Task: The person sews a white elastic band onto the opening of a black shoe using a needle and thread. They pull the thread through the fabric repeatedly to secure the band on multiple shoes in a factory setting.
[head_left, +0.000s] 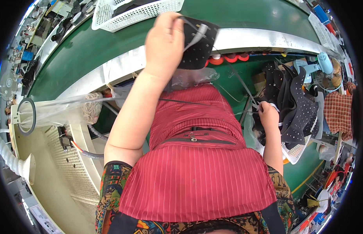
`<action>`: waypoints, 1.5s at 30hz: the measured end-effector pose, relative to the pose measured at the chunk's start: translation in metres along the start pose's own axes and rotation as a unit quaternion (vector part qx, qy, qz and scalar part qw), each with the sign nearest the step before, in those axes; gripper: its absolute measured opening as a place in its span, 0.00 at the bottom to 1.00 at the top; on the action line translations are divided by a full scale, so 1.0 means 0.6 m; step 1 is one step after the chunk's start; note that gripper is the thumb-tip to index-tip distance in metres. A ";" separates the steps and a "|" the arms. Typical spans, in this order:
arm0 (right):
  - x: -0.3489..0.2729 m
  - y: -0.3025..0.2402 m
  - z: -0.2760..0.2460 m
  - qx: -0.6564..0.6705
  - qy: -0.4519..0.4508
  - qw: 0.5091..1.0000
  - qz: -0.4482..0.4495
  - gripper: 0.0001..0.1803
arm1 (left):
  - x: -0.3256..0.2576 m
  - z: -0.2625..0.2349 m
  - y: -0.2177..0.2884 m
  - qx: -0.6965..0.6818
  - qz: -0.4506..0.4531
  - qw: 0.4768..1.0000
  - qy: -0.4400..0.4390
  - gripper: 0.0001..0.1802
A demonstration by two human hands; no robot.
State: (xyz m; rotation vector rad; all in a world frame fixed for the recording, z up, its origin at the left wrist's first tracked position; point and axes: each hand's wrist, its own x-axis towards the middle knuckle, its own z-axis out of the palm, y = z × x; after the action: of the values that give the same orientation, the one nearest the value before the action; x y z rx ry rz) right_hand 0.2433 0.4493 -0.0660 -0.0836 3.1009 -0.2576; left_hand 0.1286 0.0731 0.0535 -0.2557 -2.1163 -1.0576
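Apron (197, 183): red, thin pale stripes, centre of frame
Zip (216, 142): dark, metallic pull, mid-frame
Sleeves (112, 187): short, multicoloured pattern, lower left and right
Straps (121, 224): plain black, bottom

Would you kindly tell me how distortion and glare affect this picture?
Head view: fisheye distortion bows the long silver metal rail, and the corners fall dark. Head view: pale glare shows on the crumpled clear plastic sheet below the person's bare left hand and the black, white-dotted piece it holds.
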 end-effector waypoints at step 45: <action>0.200 -0.381 -0.155 0.448 0.104 0.868 -0.186 0.10 | -0.034 -0.012 0.050 -0.022 -0.074 0.992 -0.099 0.08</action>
State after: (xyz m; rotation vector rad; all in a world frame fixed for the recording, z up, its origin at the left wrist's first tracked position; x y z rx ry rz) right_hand 0.1321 0.2326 0.0605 -0.6471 2.7564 -1.7527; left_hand 0.1609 0.0897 0.0606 -0.2378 -2.3203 -1.2095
